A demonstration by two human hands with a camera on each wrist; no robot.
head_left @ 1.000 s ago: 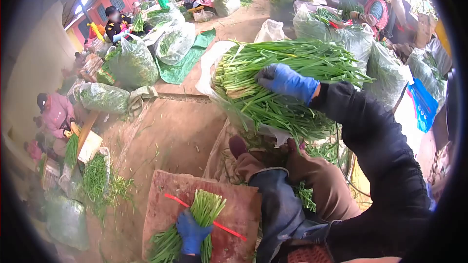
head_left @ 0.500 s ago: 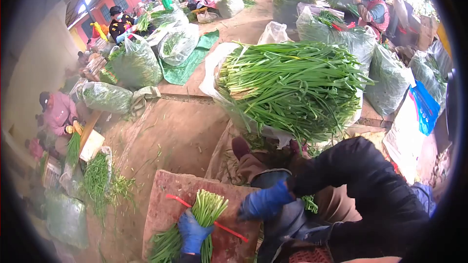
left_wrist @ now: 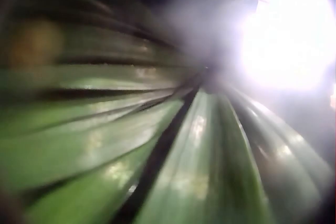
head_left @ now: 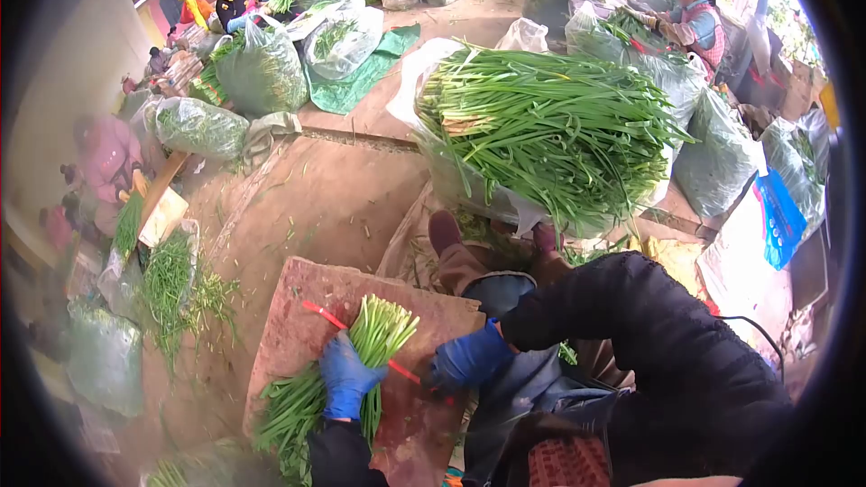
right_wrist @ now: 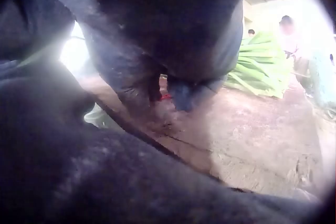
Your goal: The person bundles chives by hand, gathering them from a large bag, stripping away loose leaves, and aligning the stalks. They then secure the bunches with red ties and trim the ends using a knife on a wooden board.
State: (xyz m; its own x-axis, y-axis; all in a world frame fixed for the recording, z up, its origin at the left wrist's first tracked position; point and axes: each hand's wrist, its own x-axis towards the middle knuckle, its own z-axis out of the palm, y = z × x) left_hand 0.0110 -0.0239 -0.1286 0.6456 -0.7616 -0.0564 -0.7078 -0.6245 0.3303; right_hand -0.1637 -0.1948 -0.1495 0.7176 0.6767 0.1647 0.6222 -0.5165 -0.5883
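My blue-gloved left hand grips a bunch of flat-leaved chives lying on a worn reddish board. The pale cut stems point away from me; the leaves fan out toward me. A thin red tie strip runs under the bunch and shows on both sides. At the strip's right end, my blue-gloved right hand pinches it near the board's right edge. In the right wrist view a bit of red strip shows at the dark fingers. Green leaves fill much of the left wrist view.
Ahead lies a large heap of chives on white plastic sheeting. Filled clear bags stand around the floor. Several people sit working, one at the right. Loose greens lie left of the board.
My right hand left the heap of chives, came down beside the board and took the red strip's right end. My left hand stayed on the bunch. The head view tilted downward.
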